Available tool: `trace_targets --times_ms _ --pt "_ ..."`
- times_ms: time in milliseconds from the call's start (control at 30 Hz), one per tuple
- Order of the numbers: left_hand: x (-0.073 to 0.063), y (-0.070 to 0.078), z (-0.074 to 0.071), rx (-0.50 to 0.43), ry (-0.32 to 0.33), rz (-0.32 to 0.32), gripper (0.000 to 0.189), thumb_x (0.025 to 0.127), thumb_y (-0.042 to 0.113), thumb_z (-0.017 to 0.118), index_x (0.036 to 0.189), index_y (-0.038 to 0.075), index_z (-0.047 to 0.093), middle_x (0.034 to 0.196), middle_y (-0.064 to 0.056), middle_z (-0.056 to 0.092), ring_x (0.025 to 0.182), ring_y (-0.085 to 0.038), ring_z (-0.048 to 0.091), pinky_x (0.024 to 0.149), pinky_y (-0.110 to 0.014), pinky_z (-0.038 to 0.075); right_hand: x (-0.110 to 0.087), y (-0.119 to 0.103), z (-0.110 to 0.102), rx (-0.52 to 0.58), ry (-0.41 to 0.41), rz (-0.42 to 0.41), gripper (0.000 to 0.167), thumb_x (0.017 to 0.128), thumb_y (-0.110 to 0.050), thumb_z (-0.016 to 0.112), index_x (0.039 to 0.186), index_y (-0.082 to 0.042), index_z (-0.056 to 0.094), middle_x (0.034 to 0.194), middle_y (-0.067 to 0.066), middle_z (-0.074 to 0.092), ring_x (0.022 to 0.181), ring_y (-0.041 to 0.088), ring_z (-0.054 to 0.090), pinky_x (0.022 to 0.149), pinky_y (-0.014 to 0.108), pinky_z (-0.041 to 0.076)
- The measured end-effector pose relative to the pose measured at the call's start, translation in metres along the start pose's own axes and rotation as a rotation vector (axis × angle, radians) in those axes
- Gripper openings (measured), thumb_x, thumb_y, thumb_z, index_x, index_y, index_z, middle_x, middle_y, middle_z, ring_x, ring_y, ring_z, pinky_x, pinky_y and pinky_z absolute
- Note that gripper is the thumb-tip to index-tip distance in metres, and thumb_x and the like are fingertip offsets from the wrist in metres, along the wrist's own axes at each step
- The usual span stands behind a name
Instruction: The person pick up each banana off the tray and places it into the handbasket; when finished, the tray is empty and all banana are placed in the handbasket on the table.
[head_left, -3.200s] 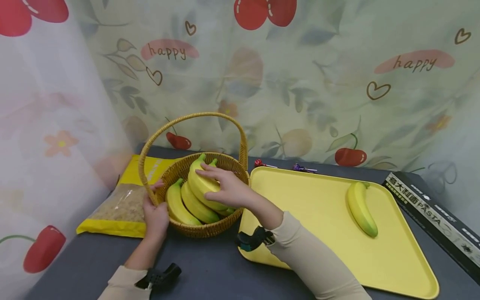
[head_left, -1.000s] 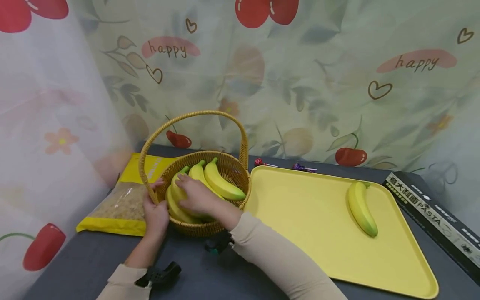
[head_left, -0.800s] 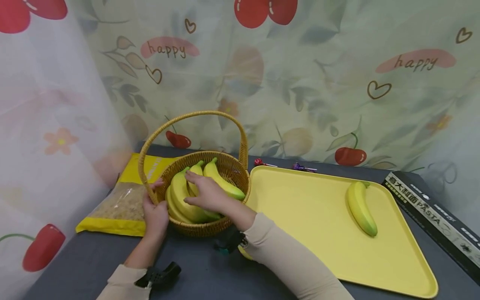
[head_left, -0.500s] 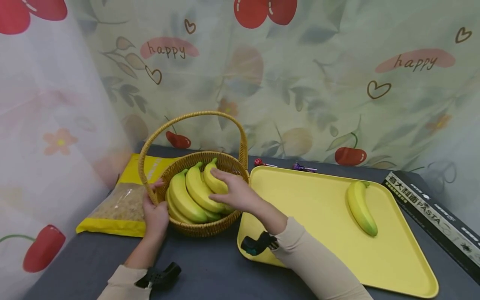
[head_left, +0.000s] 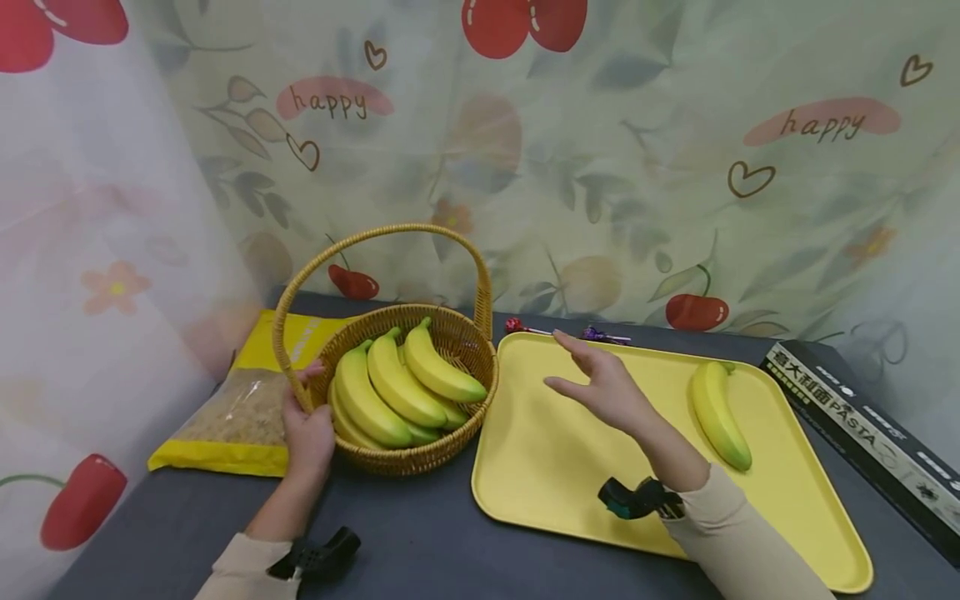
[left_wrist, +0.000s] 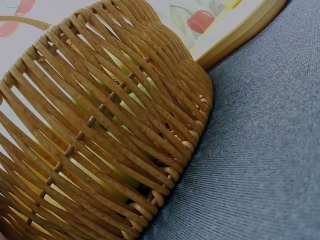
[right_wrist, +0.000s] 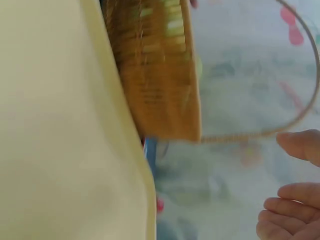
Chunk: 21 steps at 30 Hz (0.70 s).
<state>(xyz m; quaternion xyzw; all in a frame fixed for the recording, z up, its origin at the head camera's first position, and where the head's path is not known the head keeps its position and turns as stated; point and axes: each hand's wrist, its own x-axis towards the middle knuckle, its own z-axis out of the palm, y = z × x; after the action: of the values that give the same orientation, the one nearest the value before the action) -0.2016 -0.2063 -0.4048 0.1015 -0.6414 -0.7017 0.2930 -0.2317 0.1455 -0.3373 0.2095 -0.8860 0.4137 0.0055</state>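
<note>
A wicker basket (head_left: 420, 461) with a tall arched handle stands on the dark cloth, holding several yellow bananas (head_left: 367, 396) with green stems. My left hand (head_left: 309, 433) grips its left side where the handle meets the rim. In the left wrist view the woven wall (left_wrist: 90, 115) fills much of the picture, with yellow and green showing through its gaps. Over the yellow tray (head_left: 540, 475) hovers my right hand (head_left: 611, 392), empty, thumb and fingers spread apart. A single banana (head_left: 718, 417) lies on the tray's right part.
A yellow bag with a clear window (head_left: 236, 408) lies left of the basket. Behind the tray are a red lollipop (head_left: 513, 325) and a purple one (head_left: 594, 334). A black pasta box (head_left: 862, 425) runs along the tray's right side. A printed curtain (head_left: 600, 167) closes off the back.
My right hand has left the bananas in the basket and swung right over the tray. Those bananas have been shifted, one now lying along the basket's right side. The left hand keeps its grip.
</note>
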Motion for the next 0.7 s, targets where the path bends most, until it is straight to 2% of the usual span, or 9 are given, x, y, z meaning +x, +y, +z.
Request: trace_targets --times_ms 433,700 --pt "-0.001 0.002 0.0 0.003 -0.012 -0.006 0.051 0.069 -0.023 0.028 0.111 -0.002 0.048 0.131 -0.017 0.047 0.134 -0.021 0.035 0.114 -0.037 0.021 -0.049 0.063 -0.058 -0.03 0.136 0.244 0.076 0.086 -0.039 0.061 0.146 -0.005 0.027 0.15 0.021 0.026 0.135 0.041 0.028 0.105 0.051 0.031" --pt "-0.001 0.001 -0.001 0.019 -0.011 -0.01 0.052 0.07 -0.023 0.029 0.114 -0.003 0.048 0.132 -0.016 0.047 0.134 -0.021 0.035 0.114 -0.035 0.02 -0.066 0.094 -0.084 -0.052 0.22 0.346 0.076 0.089 -0.044 0.055 0.146 -0.004 0.025 0.151 0.023 0.022 0.134 0.045 0.025 0.103 0.053 0.031"
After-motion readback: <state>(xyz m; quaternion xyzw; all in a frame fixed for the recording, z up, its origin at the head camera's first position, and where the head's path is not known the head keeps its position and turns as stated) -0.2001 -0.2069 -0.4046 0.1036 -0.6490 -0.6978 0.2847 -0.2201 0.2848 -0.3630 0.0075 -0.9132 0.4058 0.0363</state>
